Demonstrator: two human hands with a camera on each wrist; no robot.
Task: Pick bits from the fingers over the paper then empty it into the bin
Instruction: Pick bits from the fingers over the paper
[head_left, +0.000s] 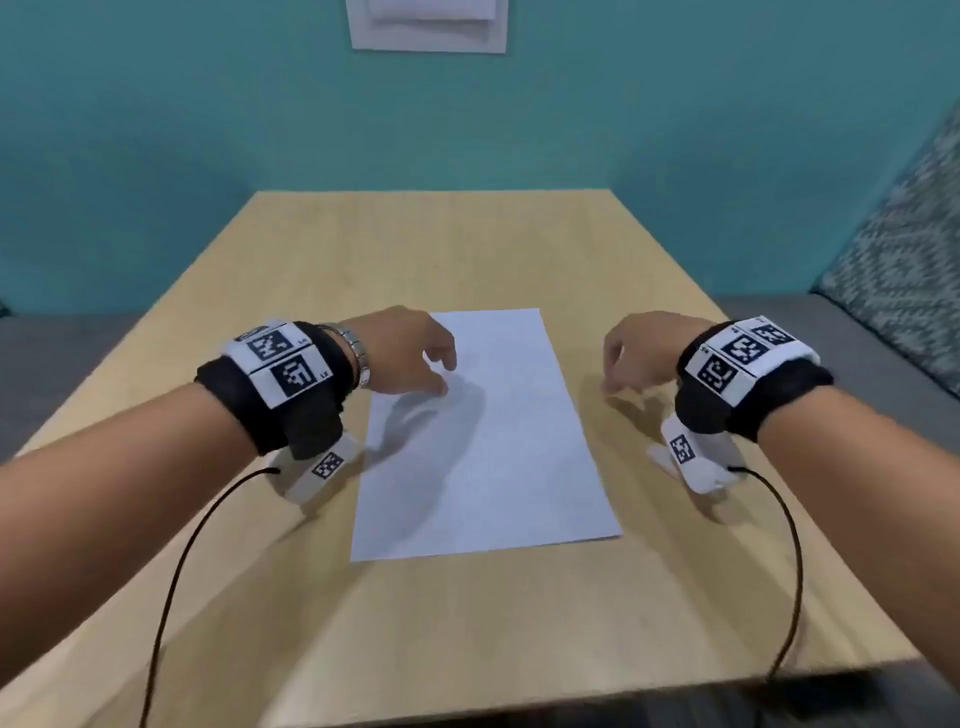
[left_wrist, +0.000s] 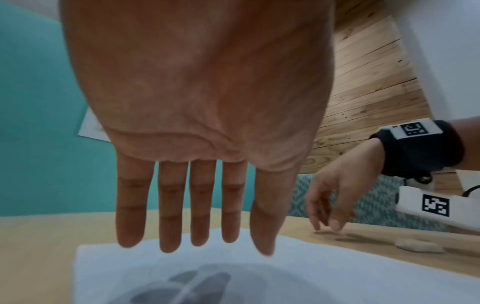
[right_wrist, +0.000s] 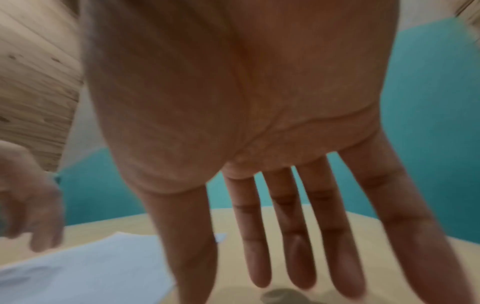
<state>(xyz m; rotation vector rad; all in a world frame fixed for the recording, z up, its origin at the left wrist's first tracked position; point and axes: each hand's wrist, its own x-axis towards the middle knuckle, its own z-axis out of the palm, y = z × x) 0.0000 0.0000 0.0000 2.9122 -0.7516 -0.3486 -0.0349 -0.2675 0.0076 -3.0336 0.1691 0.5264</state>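
So we're right at the start here, far as we can judge: both hands are out over the table (head_left: 467, 613) and no picking has begun. The table is the big thing, pale wood-look top, smooth, with squared edges, running under and past all our fingertips.

Next biggest is the paper (head_left: 498, 467), a plain white sheet, flat and matte, thin enough that it'll flop once lifted. It lies under the fingers (left_wrist: 171, 205) of our left hand (head_left: 405, 353), which hover above its far left part and throw a shadow on it. Those fingers are straight and slightly spread, holding nothing, not touching the sheet from what the wrist view shows.

Our right hand (head_left: 644, 348) is off to the right of the sheet, over bare table, fingers (right_wrist: 285, 236) loose and apart, also empty. There's a small pale lump (left_wrist: 418, 245) on the table just below those fingertips; too blurry to say what it is.

Can't spot any bits on the fingers, and the bin isn't in any view.

Next move, we reckon: bring the right hand across so both sets of fingers meet above the sheet, then pinch lightly so anything falls onto the paper and not the wood.
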